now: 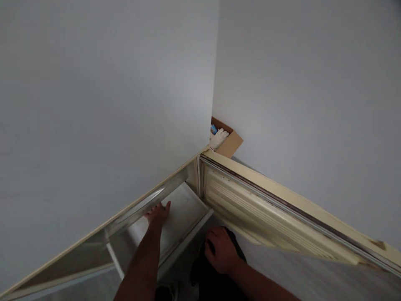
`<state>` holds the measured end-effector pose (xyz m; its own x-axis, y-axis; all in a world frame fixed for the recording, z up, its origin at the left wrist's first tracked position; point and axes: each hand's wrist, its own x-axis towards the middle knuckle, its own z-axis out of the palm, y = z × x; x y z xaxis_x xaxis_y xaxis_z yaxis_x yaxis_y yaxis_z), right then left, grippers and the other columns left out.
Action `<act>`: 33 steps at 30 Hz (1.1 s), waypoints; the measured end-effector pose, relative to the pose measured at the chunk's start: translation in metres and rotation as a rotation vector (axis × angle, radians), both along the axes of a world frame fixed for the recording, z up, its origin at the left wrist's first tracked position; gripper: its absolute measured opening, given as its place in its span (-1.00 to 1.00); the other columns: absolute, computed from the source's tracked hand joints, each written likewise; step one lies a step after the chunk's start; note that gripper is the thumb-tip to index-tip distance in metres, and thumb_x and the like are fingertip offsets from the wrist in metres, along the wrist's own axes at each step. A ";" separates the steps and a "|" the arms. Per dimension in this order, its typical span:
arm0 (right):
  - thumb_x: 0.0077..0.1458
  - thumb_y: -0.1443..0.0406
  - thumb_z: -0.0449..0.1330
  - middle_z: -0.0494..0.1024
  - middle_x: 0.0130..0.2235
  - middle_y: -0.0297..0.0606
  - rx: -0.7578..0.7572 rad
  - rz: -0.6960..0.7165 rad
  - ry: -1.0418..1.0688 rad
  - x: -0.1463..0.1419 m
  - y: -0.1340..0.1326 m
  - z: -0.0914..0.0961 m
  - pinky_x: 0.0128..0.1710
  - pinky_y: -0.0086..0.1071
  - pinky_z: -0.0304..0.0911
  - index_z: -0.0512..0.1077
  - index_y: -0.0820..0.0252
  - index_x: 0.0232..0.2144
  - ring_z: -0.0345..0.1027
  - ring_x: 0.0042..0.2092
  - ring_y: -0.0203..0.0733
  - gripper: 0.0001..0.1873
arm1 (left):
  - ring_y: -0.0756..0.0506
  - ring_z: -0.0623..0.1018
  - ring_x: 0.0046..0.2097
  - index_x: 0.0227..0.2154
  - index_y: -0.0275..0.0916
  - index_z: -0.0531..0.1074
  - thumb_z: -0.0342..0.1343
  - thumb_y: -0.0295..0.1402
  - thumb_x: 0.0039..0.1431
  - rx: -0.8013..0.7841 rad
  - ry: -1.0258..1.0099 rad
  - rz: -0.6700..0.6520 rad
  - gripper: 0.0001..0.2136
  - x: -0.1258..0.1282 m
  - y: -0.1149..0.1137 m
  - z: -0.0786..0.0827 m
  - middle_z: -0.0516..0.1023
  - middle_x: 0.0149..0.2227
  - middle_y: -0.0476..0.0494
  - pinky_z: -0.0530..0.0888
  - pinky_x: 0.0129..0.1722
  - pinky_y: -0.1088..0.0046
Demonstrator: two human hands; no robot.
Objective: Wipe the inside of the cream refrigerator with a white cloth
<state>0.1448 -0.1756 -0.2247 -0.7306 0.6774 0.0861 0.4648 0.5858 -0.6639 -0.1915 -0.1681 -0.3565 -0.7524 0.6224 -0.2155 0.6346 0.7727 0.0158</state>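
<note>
My left hand [158,212] reaches into a pulled-out pale drawer [184,205] of a low cream cabinet that looks like a fridge or freezer. Its fingers are spread, with the tips near the cabinet's upper edge, and nothing shows in its grasp. Whether the palm touches the drawer, I cannot tell. My right hand [221,251] rests on my dark-clothed knee [216,282], fingers curled in loosely, with no object visible in them. To the right, the cabinet's open door [266,209] shows its ribbed cream inner side and a dark, stained seal.
Behind the hinge corner stands an open cardboard box [230,144] holding a white glove [218,138] and a small blue item [213,128]. Plain grey-white walls [297,83] rise behind. Grey floor [272,267] lies below the door.
</note>
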 end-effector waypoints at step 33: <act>0.12 0.36 0.11 0.45 -0.23 -0.23 0.112 -0.038 -0.074 -0.001 -0.001 0.000 -0.04 -0.25 0.19 0.39 0.19 -0.32 0.28 -0.13 -0.16 -0.94 | -0.27 0.08 0.40 0.34 -0.24 0.07 -0.16 -0.54 0.17 0.011 -0.186 -1.304 -0.37 0.055 -0.077 0.006 0.11 0.39 -0.32 0.13 0.30 0.03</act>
<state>0.1441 -0.1766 -0.2246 -0.7120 0.6937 0.1092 0.5335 0.6355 -0.5582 -0.1367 -0.2454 -0.3503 0.4381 0.8662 -0.2403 0.8966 -0.4019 0.1859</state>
